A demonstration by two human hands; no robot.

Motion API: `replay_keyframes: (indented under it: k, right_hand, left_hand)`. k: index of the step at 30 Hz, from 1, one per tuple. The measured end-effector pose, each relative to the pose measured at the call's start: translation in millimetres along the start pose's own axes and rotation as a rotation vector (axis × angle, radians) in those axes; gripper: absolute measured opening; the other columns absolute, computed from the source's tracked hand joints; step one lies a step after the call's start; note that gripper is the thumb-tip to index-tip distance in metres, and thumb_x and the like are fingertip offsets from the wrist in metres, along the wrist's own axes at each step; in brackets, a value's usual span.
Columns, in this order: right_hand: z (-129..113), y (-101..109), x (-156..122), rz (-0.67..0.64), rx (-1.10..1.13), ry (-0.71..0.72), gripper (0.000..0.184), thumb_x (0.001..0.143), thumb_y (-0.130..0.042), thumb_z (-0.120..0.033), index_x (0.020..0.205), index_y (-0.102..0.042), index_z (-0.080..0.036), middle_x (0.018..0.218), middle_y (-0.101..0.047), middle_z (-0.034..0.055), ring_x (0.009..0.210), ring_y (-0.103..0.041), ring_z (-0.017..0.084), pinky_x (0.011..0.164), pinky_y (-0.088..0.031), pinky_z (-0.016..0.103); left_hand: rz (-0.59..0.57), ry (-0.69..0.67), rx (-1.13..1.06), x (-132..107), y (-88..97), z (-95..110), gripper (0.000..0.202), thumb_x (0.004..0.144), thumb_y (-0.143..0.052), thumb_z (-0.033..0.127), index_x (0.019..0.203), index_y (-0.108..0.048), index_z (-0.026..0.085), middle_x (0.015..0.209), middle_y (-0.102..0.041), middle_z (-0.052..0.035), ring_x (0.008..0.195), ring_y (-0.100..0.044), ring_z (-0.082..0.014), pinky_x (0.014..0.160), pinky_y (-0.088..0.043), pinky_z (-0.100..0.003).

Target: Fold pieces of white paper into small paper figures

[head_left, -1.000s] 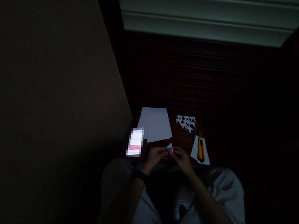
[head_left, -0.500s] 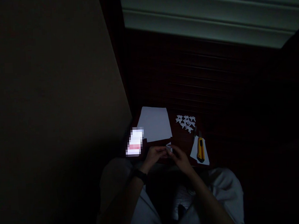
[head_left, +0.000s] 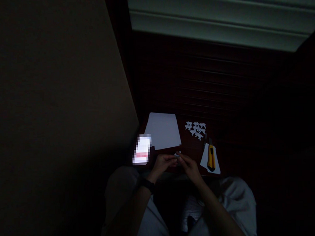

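The scene is very dark. My left hand and my right hand meet over the near edge of a small dark table, fingers pinched together on a small piece of white paper held between them. A dark watch sits on my left wrist. Behind my hands lies a white sheet of paper. A cluster of small folded white paper shapes lies at the table's far right.
A yellow utility knife rests on a small white paper slip at the table's right. A lit phone screen lies at the left edge. A wall stands at left, and dark slatted panels with a pale window ledge behind. My knees show below.
The small paper between my fingers has been pressed lower and flatter, showing less above my fingertips. My hands stay in the same place.
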State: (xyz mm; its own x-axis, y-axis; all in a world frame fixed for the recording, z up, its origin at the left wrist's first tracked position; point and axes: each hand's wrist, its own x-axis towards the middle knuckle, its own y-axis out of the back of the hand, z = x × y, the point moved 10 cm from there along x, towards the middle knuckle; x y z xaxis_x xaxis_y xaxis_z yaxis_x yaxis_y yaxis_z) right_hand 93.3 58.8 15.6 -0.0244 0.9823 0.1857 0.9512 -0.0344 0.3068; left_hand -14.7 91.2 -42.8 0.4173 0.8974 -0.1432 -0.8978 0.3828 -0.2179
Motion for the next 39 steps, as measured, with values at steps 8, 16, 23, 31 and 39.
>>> replay_keyframes:
  k: [8,16,23,31,39]
  right_hand:
    - [2.8,0.7,0.0,0.030,-0.078,0.018,0.033,0.086,-0.039,-0.035,0.117,-0.050,-0.029,0.111,-0.056,0.0020,0.103,-0.051,0.017,0.090,-0.039,0.031]
    - [8.6,0.4,-3.1,0.024,-0.152,0.000,0.037,0.087,-0.037,-0.035,0.123,-0.041,-0.032,0.108,-0.055,0.0003,0.100,-0.051,0.015,0.086,-0.039,0.027]
    - [-2.0,2.6,-6.5,0.042,-0.203,0.028,0.037,0.087,-0.037,-0.032,0.124,-0.039,-0.032,0.109,-0.052,0.0011,0.100,-0.051,0.015,0.085,-0.040,0.026]
    - [-12.2,13.9,-12.4,0.202,-0.298,0.093,0.034,0.084,-0.044,-0.028,0.117,-0.049,-0.032,0.107,-0.042,0.0039,0.098,-0.048,0.016,0.084,-0.040,0.028]
    - [-10.6,23.1,-19.1,0.304,-0.255,0.085,0.036,0.082,-0.048,-0.029,0.118,-0.049,-0.027,0.099,-0.053,0.0062,0.092,-0.052,0.018,0.081,-0.043,0.032]
  left_hand:
    - [0.004,0.007,-0.017,0.1,0.1,-1.4,0.037,0.066,-0.065,0.035,0.090,-0.065,0.008,0.083,-0.067,-0.0096,0.069,-0.063,-0.0180,0.067,-0.052,-0.032]
    - [0.043,0.019,-0.001,0.6,3.1,-5.5,0.034,0.064,-0.066,0.036,0.083,-0.067,0.008,0.073,-0.068,-0.0080,0.063,-0.063,-0.0171,0.063,-0.052,-0.030]
    - [0.058,0.033,0.028,0.8,4.0,-8.9,0.033,0.063,-0.066,0.038,0.078,-0.068,0.008,0.071,-0.068,-0.0075,0.061,-0.062,-0.0168,0.062,-0.053,-0.029]
    - [0.045,-0.015,0.047,-0.3,2.6,-6.8,0.030,0.064,-0.066,0.036,0.076,-0.069,0.009,0.071,-0.068,-0.0080,0.064,-0.062,-0.0178,0.064,-0.052,-0.030]
    - [0.085,-0.012,0.109,-2.0,2.3,-2.8,0.031,0.064,-0.066,0.037,0.076,-0.069,0.009,0.072,-0.069,-0.0088,0.066,-0.063,-0.0194,0.065,-0.051,-0.029]
